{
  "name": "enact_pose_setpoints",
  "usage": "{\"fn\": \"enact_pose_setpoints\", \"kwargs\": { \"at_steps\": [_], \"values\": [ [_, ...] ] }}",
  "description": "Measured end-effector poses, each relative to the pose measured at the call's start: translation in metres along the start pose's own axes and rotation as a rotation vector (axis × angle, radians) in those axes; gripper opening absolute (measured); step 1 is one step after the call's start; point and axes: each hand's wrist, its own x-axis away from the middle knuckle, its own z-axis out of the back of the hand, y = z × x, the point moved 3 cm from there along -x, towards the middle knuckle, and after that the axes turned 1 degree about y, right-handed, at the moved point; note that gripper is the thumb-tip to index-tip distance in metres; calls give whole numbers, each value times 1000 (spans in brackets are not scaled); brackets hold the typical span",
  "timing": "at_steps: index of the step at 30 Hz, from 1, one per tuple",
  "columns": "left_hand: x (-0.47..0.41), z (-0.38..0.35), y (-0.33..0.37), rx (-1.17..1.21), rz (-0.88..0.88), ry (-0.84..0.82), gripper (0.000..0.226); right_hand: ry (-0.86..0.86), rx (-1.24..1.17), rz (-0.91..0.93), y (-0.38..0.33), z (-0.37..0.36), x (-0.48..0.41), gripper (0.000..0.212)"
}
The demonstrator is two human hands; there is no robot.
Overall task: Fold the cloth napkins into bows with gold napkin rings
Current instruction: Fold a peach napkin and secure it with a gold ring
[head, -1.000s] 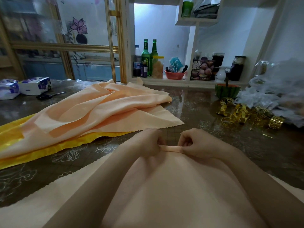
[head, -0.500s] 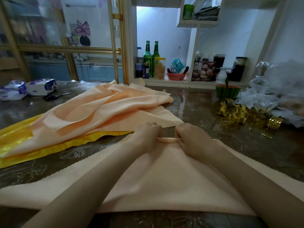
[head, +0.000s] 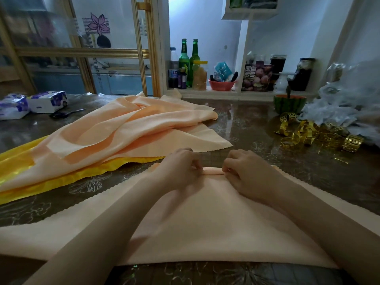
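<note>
A peach cloth napkin (head: 216, 221) lies flat on the table in front of me, its far corner turned into a narrow roll (head: 212, 171). My left hand (head: 181, 167) pinches the left end of that roll with curled fingers. My right hand (head: 244, 169) pinches the right end. Both forearms lie over the napkin. Several gold napkin rings (head: 308, 132) lie in a loose heap at the right, beyond my right hand.
A pile of peach napkins (head: 123, 130) rests on yellow cloth (head: 18, 161) at the left. Scissors (head: 65, 113) and tissue packs (head: 47, 101) sit far left. A watermelon-shaped bowl (head: 289, 103) and crumpled clear plastic (head: 345, 108) stand at the right. Bottles (head: 189, 62) and jars line the back shelf.
Both hands have moved forward across the table with the napkin's rolled corner, and the napkin now lies spread flatter, its near edge on the table.
</note>
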Motion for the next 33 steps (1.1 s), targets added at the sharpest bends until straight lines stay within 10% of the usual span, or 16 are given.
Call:
{"fn": "enact_pose_setpoints", "kwargs": {
  "at_steps": [11,33],
  "values": [
    [-1,0,-4,4,-12,-4,10,-11,-296,-313,8,-2,1,10],
    [-2,-8,-3,70,80,96,21,24,-287,-246,3,-1,2,14]
  ]
}}
